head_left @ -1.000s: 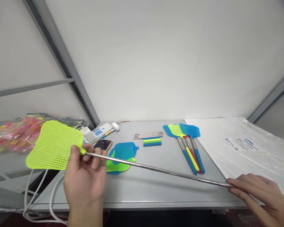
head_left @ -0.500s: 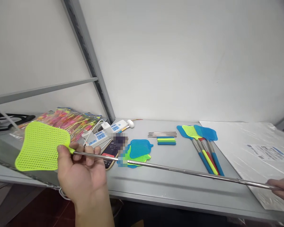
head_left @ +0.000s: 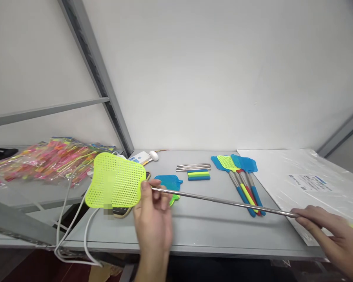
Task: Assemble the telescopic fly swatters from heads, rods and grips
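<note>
My left hand (head_left: 154,207) pinches the neck of a yellow-green fly swatter (head_left: 116,180), just where its perforated head meets the thin metal rod. The rod runs across to my right hand (head_left: 331,231), which is wrapped round its other end. A bit of yellow-green handle shows past that hand at the right edge. Behind the rod lie loose swatter heads, a blue one (head_left: 167,181) over a green one (head_left: 174,199). Finished-looking fly swatters (head_left: 247,190) with blue, green and red handles lie fanned out beyond it.
Several metal rods (head_left: 193,167) and coloured handle tubes (head_left: 198,175) lie at the back. A phone (head_left: 122,212) is partly behind the swatter head. Bagged colourful items (head_left: 53,158) and white cables (head_left: 59,231) are left; a white plastic-wrapped sheet (head_left: 282,172) is right.
My hands have come closer together, and the stretch of rod between them looks shorter. The swatter head has shifted right in view. More of my right hand and some handle now show.
</note>
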`<control>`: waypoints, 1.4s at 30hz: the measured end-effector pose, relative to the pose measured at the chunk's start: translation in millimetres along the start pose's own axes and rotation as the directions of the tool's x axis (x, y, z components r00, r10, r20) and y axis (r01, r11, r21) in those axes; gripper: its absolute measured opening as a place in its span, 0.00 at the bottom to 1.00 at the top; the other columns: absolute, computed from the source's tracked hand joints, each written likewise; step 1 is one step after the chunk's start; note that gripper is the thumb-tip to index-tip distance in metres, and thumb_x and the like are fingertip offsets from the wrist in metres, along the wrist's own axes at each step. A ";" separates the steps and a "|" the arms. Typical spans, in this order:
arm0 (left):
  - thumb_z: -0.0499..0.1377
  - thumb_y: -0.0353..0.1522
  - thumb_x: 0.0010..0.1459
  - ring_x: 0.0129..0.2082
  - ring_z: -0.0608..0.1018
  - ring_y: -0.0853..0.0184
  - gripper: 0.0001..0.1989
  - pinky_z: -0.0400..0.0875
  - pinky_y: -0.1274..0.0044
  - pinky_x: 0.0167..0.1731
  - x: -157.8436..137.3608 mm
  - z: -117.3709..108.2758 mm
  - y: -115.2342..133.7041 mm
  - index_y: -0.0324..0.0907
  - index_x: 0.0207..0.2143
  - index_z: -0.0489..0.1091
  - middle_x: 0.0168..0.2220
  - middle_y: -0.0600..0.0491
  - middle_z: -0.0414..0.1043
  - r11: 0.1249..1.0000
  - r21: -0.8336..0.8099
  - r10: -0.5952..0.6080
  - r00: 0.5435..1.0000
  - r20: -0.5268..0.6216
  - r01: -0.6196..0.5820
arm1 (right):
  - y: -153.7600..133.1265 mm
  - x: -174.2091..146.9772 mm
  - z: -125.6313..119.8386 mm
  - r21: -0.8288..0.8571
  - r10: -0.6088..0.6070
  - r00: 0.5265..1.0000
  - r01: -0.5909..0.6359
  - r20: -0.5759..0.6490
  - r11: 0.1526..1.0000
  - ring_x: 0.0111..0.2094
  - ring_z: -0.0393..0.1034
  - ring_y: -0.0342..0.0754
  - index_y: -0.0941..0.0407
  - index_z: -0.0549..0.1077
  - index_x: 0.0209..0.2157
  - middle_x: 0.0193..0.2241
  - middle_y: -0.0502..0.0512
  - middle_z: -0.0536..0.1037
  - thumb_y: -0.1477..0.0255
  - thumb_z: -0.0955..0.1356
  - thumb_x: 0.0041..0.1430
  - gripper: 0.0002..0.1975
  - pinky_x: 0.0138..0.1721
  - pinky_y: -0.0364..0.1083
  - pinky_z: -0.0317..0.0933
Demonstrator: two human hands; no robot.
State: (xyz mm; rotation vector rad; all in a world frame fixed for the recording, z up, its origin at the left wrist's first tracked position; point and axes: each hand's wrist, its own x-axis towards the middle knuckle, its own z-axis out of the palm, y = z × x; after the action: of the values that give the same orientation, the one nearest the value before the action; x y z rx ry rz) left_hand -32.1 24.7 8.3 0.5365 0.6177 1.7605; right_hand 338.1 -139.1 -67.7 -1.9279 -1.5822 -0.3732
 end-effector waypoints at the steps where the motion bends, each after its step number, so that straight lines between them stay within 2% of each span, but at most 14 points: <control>1: 0.61 0.41 0.59 0.18 0.60 0.78 0.13 0.63 0.84 0.21 -6.2 3.0 -8.0 0.39 0.31 0.72 0.21 0.61 0.54 1.000 0.003 -0.019 1.000 0.009 0.019 | 0.3 -2.3 1.5 0.040 -0.008 0.997 0.005 0.072 0.999 0.38 0.75 0.52 0.49 0.79 0.36 0.36 0.62 0.79 0.52 0.63 0.61 0.19 0.37 0.52 0.66; 3: 0.60 0.41 0.60 0.20 0.61 0.77 0.13 0.64 0.84 0.22 -14.2 6.6 -20.4 0.39 0.31 0.72 0.22 0.60 0.54 1.000 0.000 -0.025 1.000 0.006 0.025 | 1.5 -6.9 2.9 0.094 -0.010 0.989 -0.004 0.149 0.996 0.41 0.73 0.54 0.49 0.77 0.40 0.38 0.61 0.78 0.59 0.65 0.62 0.13 0.40 0.54 0.64; 9: 0.57 0.40 0.63 0.20 0.59 0.76 0.13 0.62 0.83 0.21 -12.0 4.8 -24.5 0.40 0.30 0.69 0.22 0.60 0.53 0.999 -0.030 0.024 1.000 0.012 -0.024 | -5.4 -11.5 0.4 0.078 -0.015 0.995 0.008 0.094 0.997 0.41 0.72 0.57 0.48 0.75 0.42 0.38 0.60 0.78 0.61 0.66 0.61 0.10 0.41 0.57 0.61; 15: 0.59 0.36 0.60 0.21 0.62 0.74 0.11 0.65 0.80 0.23 15.7 -7.1 -1.2 0.40 0.27 0.67 0.23 0.59 0.59 1.000 -0.003 -0.026 1.000 0.015 0.026 | -36.9 -8.6 -6.9 0.019 -0.124 0.991 0.123 0.052 0.992 0.38 0.72 0.55 0.49 0.74 0.43 0.36 0.56 0.77 0.58 0.64 0.62 0.14 0.39 0.54 0.60; 17: 0.58 0.37 0.59 0.21 0.63 0.74 0.11 0.68 0.78 0.25 24.9 -11.9 12.0 0.40 0.26 0.68 0.24 0.58 0.62 1.000 -0.007 0.006 1.000 -0.023 -0.006 | -51.6 -6.2 -5.6 0.027 -0.177 0.983 0.175 0.055 0.984 0.36 0.72 0.53 0.50 0.75 0.41 0.34 0.55 0.77 0.57 0.66 0.60 0.14 0.37 0.51 0.62; 19: 0.55 0.42 0.59 0.23 0.67 0.72 0.15 0.69 0.76 0.26 30.8 -15.1 23.7 0.39 0.30 0.72 0.26 0.56 0.65 0.998 -0.003 0.068 0.997 -0.045 -0.068 | -65.2 -4.3 -1.7 0.044 -0.182 0.980 0.179 0.076 0.983 0.32 0.71 0.51 0.52 0.75 0.34 0.30 0.54 0.77 0.56 0.68 0.58 0.14 0.32 0.47 0.63; 22: 0.51 0.45 0.62 0.34 0.75 0.65 0.19 0.73 0.72 0.34 36.0 -16.6 29.8 0.42 0.42 0.74 0.39 0.52 0.74 0.994 0.038 0.106 0.991 -0.083 -0.103 | -79.5 -5.0 4.6 0.048 -0.167 0.979 0.163 0.119 0.986 0.28 0.69 0.48 0.52 0.71 0.24 0.23 0.51 0.73 0.55 0.68 0.58 0.18 0.28 0.44 0.61; 24: 0.51 0.43 0.63 0.44 0.76 0.62 0.18 0.73 0.68 0.42 38.0 -15.5 24.5 0.45 0.46 0.73 0.50 0.51 0.74 0.992 0.061 0.118 0.987 -0.107 -0.112 | -86.8 -7.2 7.4 0.044 -0.212 0.968 0.208 0.135 0.977 0.25 0.67 0.46 0.52 0.69 0.22 0.20 0.49 0.71 0.56 0.66 0.61 0.19 0.28 0.44 0.60; 26: 0.49 0.41 0.64 0.51 0.74 0.59 0.18 0.71 0.64 0.48 35.9 -12.0 12.9 0.45 0.47 0.73 0.54 0.50 0.72 0.990 0.084 0.123 0.986 -0.114 -0.113 | -96.5 -8.7 9.9 0.024 -0.270 0.954 0.269 0.131 0.963 0.23 0.66 0.45 0.53 0.67 0.22 0.18 0.48 0.70 0.57 0.65 0.63 0.19 0.27 0.43 0.59; 28: 0.49 0.41 0.66 0.53 0.74 0.58 0.18 0.69 0.63 0.51 25.7 -5.5 -3.0 0.44 0.49 0.72 0.55 0.48 0.71 0.992 0.110 0.071 0.992 -0.100 -0.060 | -111.5 -8.0 13.8 -0.006 -0.318 0.939 0.321 0.131 0.947 0.20 0.65 0.44 0.53 0.65 0.22 0.17 0.47 0.69 0.58 0.64 0.64 0.20 0.26 0.43 0.56; 30: 0.49 0.41 0.66 0.53 0.74 0.58 0.18 0.69 0.64 0.50 7.1 2.9 -20.4 0.44 0.52 0.70 0.56 0.47 0.71 0.990 0.131 -0.055 0.998 -0.042 0.060 | -130.8 -4.3 19.5 -0.040 -0.339 0.932 0.347 0.131 0.937 0.18 0.64 0.44 0.53 0.64 0.22 0.16 0.47 0.67 0.58 0.63 0.65 0.20 0.23 0.44 0.53; 36: 0.50 0.46 0.66 0.54 0.74 0.58 0.22 0.71 0.70 0.44 -47.9 16.4 -62.2 0.46 0.55 0.67 0.56 0.47 0.71 0.958 0.159 -0.257 0.960 0.111 0.238 | -182.7 14.1 33.3 -0.129 -0.362 0.932 0.361 0.020 0.923 0.15 0.62 0.44 0.53 0.62 0.20 0.13 0.47 0.65 0.60 0.58 0.69 0.23 0.22 0.46 0.47; 39: 0.48 0.47 0.66 0.51 0.76 0.59 0.23 0.72 0.71 0.43 -49.9 13.4 -67.6 0.46 0.56 0.67 0.57 0.46 0.70 0.943 0.144 -0.321 0.937 0.135 0.301 | -193.5 22.1 35.9 -0.139 -0.337 0.941 0.335 0.008 0.932 0.14 0.62 0.45 0.52 0.62 0.20 0.13 0.48 0.66 0.59 0.57 0.69 0.24 0.21 0.46 0.47; 42: 0.50 0.45 0.66 0.40 0.80 0.62 0.22 0.73 0.69 0.43 -34.3 8.0 -54.5 0.45 0.56 0.66 0.55 0.46 0.71 0.953 0.098 -0.301 0.941 0.155 0.288 | -186.8 26.3 38.1 -0.003 -0.304 0.945 0.307 0.116 0.952 0.18 0.67 0.46 0.52 0.66 0.24 0.18 0.49 0.72 0.58 0.56 0.69 0.22 0.22 0.44 0.52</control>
State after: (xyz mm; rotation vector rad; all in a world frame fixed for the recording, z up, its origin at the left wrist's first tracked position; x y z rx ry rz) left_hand 21.4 4.9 -22.6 0.6042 0.6123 1.3987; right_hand 159.9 -76.4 -30.7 -1.7454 -1.9682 -0.4128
